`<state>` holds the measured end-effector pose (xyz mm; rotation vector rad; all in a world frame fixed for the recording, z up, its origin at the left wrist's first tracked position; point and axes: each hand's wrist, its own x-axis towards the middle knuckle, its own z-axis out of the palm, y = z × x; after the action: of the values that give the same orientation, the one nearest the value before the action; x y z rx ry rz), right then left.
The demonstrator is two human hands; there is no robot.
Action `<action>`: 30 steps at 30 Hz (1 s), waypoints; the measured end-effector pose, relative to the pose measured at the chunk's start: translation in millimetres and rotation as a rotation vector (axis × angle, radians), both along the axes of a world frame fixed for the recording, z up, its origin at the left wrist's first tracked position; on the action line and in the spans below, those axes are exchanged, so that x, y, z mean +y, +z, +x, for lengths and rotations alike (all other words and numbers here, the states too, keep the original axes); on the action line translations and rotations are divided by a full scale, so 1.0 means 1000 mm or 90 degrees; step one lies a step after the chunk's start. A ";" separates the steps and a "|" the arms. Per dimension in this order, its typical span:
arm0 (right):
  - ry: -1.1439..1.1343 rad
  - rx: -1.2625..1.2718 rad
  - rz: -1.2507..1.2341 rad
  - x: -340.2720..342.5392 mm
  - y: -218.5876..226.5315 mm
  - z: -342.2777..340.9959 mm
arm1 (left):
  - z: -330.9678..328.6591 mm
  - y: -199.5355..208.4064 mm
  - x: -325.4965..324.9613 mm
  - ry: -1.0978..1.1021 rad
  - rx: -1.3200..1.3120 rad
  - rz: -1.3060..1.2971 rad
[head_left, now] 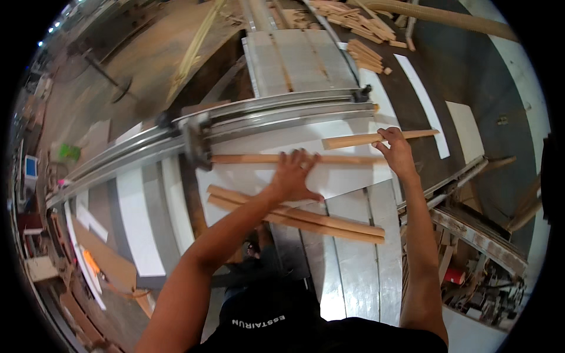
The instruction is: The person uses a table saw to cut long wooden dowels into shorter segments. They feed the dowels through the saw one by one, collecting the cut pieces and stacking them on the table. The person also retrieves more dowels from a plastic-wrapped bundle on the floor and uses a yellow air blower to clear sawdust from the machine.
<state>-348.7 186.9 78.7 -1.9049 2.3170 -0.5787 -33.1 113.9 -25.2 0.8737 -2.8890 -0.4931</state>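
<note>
My right hand (393,150) pinches a light wooden strip (350,140) around its middle, over the right end of the white board (347,176). Fingers spread, my left hand (294,176) rests its fingertips on a second wooden strip (247,159), which lies on the board roughly along the metal fence (282,112). That strip's left end meets a dark stop block (197,141) on the fence. Closer to me, a pair of wooden strips (341,228) lies side by side across the board and the metal table (359,265), partly hidden by my left forearm.
Beyond the fence is a slotted metal table section (300,59). Short wood pieces (365,56) are piled at the far right, near a thick hose (441,15). White strips (424,106) lie on the dark surface at right. A cluttered bin (482,288) sits lower right.
</note>
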 end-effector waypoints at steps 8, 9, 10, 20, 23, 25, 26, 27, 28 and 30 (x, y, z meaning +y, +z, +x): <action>-0.052 0.075 0.074 -0.036 -0.105 0.124 | 0.035 0.017 0.071 -0.111 0.035 0.035; -0.076 0.066 0.054 -0.043 -0.107 0.143 | 0.039 0.013 0.073 -0.102 0.059 0.034; -0.073 0.066 0.034 -0.048 -0.105 0.155 | 0.041 0.012 0.075 -0.103 0.084 0.037; -0.391 -0.391 -0.269 -0.059 -0.136 0.134 | 0.030 0.013 0.028 0.019 0.051 0.063; -0.580 -0.619 -0.295 -0.075 -0.125 0.121 | 0.027 0.018 -0.046 0.175 0.119 -0.080; -0.573 -0.694 -0.276 -0.091 -0.131 0.110 | 0.028 0.024 -0.084 0.181 0.114 -0.113; -0.580 -0.675 -0.274 -0.097 -0.140 0.106 | 0.032 0.024 -0.097 0.174 0.098 -0.101; -0.585 -0.656 -0.270 -0.102 -0.147 0.099 | 0.032 0.024 -0.102 0.170 0.100 -0.110; -0.584 -0.641 -0.262 -0.110 -0.155 0.095 | 0.027 0.019 -0.103 0.172 0.097 -0.119; -0.555 -0.562 -0.262 -0.117 -0.171 0.084 | 0.013 0.015 -0.101 0.180 0.115 -0.112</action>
<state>-265.0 69.6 -92.5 -0.3382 2.3004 -1.6336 -20.0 12.9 -10.5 1.1202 -2.5448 -0.2703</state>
